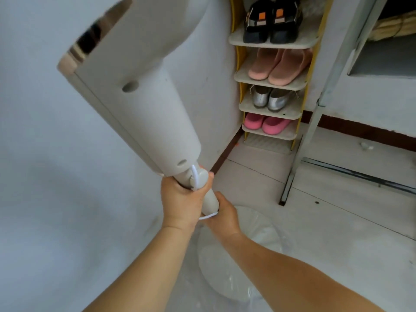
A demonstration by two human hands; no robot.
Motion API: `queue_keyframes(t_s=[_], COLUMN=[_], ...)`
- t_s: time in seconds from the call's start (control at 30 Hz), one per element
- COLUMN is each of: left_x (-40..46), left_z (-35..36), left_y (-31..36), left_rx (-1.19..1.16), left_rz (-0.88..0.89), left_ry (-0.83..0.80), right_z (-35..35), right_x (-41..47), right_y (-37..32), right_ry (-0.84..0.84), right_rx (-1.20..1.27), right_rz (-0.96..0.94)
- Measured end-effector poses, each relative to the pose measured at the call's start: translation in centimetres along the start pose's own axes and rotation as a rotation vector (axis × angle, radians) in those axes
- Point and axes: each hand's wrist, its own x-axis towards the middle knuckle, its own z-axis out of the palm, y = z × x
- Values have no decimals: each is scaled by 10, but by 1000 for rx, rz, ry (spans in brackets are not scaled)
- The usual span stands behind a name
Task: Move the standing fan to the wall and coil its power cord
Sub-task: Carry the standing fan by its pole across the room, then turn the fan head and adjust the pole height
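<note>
Your left hand [180, 197] & right hand [222, 216] both clench the fan [139, 97] pole, right just below left, white cord [208, 216] pinned under them. Fan stands left of the shoe rack [270, 86], at the wall.

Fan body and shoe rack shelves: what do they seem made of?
The fan body looks like moulded plastic, cream and matte, with smooth seams and recessed holes. The shoe rack shelves look like thin board or plastic sheet, off-white and dull; which one is unclear.
</note>
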Motion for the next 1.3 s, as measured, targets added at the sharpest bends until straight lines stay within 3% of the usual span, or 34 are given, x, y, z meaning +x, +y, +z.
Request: queue_keyframes(t_s=[0.13,0.3,0.37,0.47,0.7,1.07,1.17,1.3], left_x=[2,-4,-7,-9,-24,-69,-80,-101], left_z=[12,21,23,23,23,25,26,27], left_y=[2,2,1,-2,-7,-16,-9,-8], left_rx=[-2,-48,-29,-15,18,69,73,121], left_rz=[-22,-78,-84,-96,-65,-55,-113,-327], left_ry=[27,83,83,79,31,-51,-10,50], right_z=[-17,-51,-58,-61,-77,-97,-108,-135], right_x=[7,21,20,12,-19,-92,-111,-139], right_y=[-12,-37,-46,-47,-49,-52,-53,-58], right_ry=[-97,-458,-510,-448,-379,-348,-352,-493], right_rx=[-107,-576,-716,-838,-873,-680,-657,-854], right_rz=[11,28,13,50,325,412,409,481])
